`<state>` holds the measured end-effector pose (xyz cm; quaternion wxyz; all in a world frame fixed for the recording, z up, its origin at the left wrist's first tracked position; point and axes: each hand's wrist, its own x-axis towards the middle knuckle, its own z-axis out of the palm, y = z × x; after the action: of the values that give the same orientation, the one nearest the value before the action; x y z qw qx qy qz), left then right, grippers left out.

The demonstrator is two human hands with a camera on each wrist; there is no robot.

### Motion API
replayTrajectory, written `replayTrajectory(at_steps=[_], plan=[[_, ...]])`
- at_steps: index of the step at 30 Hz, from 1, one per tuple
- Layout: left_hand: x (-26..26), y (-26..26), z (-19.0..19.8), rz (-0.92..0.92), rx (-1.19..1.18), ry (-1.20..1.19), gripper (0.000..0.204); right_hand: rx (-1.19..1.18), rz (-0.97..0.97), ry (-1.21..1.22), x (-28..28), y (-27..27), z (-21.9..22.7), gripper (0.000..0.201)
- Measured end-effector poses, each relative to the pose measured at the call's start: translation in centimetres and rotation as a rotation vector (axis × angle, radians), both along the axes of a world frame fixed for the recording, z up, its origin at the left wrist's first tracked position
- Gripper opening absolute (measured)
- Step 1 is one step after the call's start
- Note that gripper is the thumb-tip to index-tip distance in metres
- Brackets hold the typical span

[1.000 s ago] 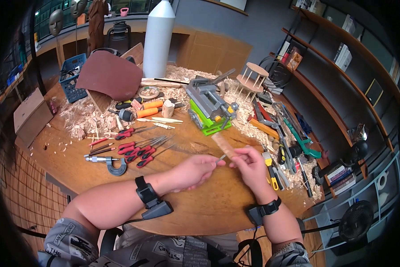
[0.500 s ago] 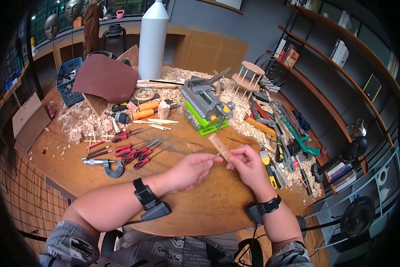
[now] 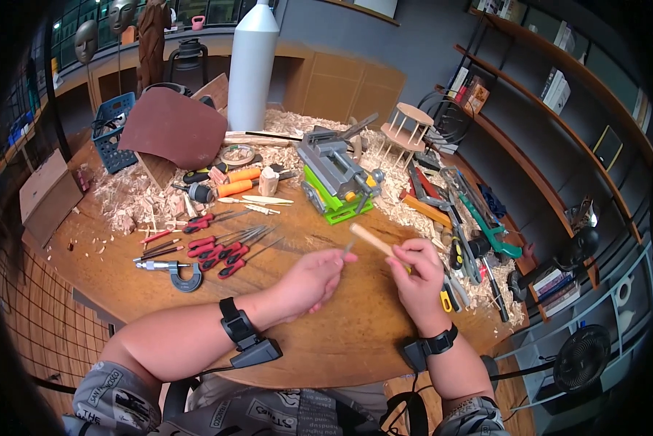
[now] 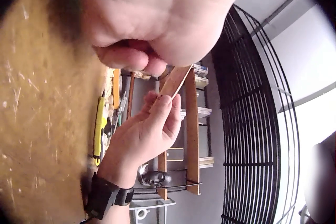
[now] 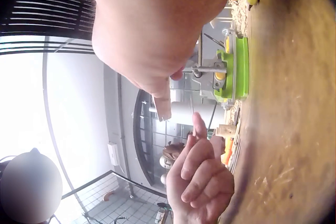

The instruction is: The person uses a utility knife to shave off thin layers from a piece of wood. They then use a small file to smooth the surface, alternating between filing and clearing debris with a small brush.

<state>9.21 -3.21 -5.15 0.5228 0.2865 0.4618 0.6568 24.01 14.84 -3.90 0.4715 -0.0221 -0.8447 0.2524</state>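
Note:
My right hand [image 3: 419, 280] pinches a flat wooden strip [image 3: 371, 240] between thumb and fingers, its far end angled up toward the left. Over the table's front half, my left hand [image 3: 312, 283] pinches a slim grey piece [image 3: 347, 249], too thin to make out its kind. The grey piece's tip stands close to the strip's far end. In the left wrist view the strip [image 4: 176, 79] rises from the right hand's fingertips [image 4: 164, 100]. Curled fingers of the left hand [image 5: 202, 176] show in the right wrist view, across from the strip [image 5: 164, 107].
A grey and green bench vise [image 3: 337, 174] stands beyond the hands. Red-handled files [image 3: 228, 251] and a micrometer [image 3: 185, 276] lie on the left. Pliers, saws and a yellow cutter [image 3: 446, 299] lie on the right among wood shavings [image 3: 395, 189].
The right hand has turned the strip so its pale narrow side shows, and shifted slightly right. The left hand has drawn a little left, widening the gap between the hands.

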Motion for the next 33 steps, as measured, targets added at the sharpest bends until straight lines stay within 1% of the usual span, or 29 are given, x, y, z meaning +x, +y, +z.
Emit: replayTrajectory(at_steps=[1,2,3,4,7,10,13,14,16,18,21,23,24,25,26,27,28,29,30,31,32,33], plan=[[0.2,0.0,0.0,-0.075,-0.062,0.009,0.034,0.000,0.001,-0.002,-0.3,-0.2,0.0,0.023],[0.4,0.0,0.0,-0.074,-0.063,0.005,0.034,0.033,0.069,-0.023,-0.6,-0.5,-0.1,0.022],[0.7,0.0,0.1,-0.114,-0.032,0.038,0.034,0.065,0.138,-0.045,-0.7,-0.7,-0.2,0.021],[0.9,-0.1,0.1,-0.154,-0.002,0.070,0.035,0.062,0.138,-0.048,-0.7,-0.7,-0.3,0.021],[0.8,0.0,0.1,-0.150,-0.041,0.133,0.036,-0.004,0.143,-0.105,-0.6,-0.7,-0.5,0.020],[0.2,-0.1,-0.1,-0.183,-0.005,0.205,0.037,-0.188,0.296,-0.152,-0.6,-0.7,-1.0,0.021],[0.3,-0.2,-0.1,-0.162,-0.002,0.219,0.037,-0.234,0.321,-0.161,-0.8,-1.0,-1.1,0.021],[0.4,-0.2,-0.1,-0.165,-0.005,0.215,0.037,-0.239,0.319,-0.163,-0.6,-0.9,-0.9,0.021],[0.5,-0.1,0.1,-0.147,-0.033,0.258,0.036,-0.048,0.198,-0.178,-0.3,-0.4,-0.3,0.020],[0.5,-0.1,0.3,-0.147,-0.049,0.235,0.036,-0.080,0.203,-0.159,-0.2,0.1,-0.6,0.019],[0.5,-0.2,-0.2,-0.117,-0.047,0.213,0.035,-0.013,0.225,-0.204,0.0,1.1,-0.6,0.019],[0.3,-0.1,0.0,-0.092,-0.024,0.218,0.035,-0.139,0.257,-0.226,-0.1,2.2,-0.9,0.016],[0.2,-0.1,0.2,-0.066,-0.009,0.117,0.034,-0.135,0.256,-0.222,-0.1,2.8,-1.0,0.016],[0.0,-0.1,0.4,-0.039,0.005,0.016,0.033,-0.102,0.188,-0.225,0.1,3.6,-1.2,0.015],[-0.3,-0.1,0.4,-0.040,0.005,0.018,0.033,-0.073,0.120,-0.230,0.3,4.1,-1.2,0.015],[-0.6,-0.1,0.2,-0.020,0.034,0.003,0.032,0.010,0.076,-0.216,0.6,4.7,-1.1,0.019],[-0.8,-0.1,0.1,0.000,0.064,-0.013,0.032,0.011,0.077,-0.218,0.5,4.4,-0.8,0.019],[-0.7,-0.1,0.2,0.004,0.066,-0.018,0.032,-0.073,0.027,-0.174,0.4,3.8,-0.5,0.023],[-0.4,-0.1,0.3,-0.014,0.005,0.000,0.032,-0.156,-0.023,-0.131,0.3,3.1,-0.1,0.028],[-0.1,-0.1,0.4,-0.031,-0.056,0.017,0.033,-0.150,0.010,-0.121,0.1,2.2,0.1,0.033],[0.2,0.0,0.4,-0.027,-0.055,0.012,0.033,0.004,0.015,-0.160,-0.1,1.2,0.6,0.033],[0.4,0.0,0.3,-0.073,-0.049,0.048,0.033,0.027,0.070,-0.234,-0.3,0.2,0.8,0.035]])
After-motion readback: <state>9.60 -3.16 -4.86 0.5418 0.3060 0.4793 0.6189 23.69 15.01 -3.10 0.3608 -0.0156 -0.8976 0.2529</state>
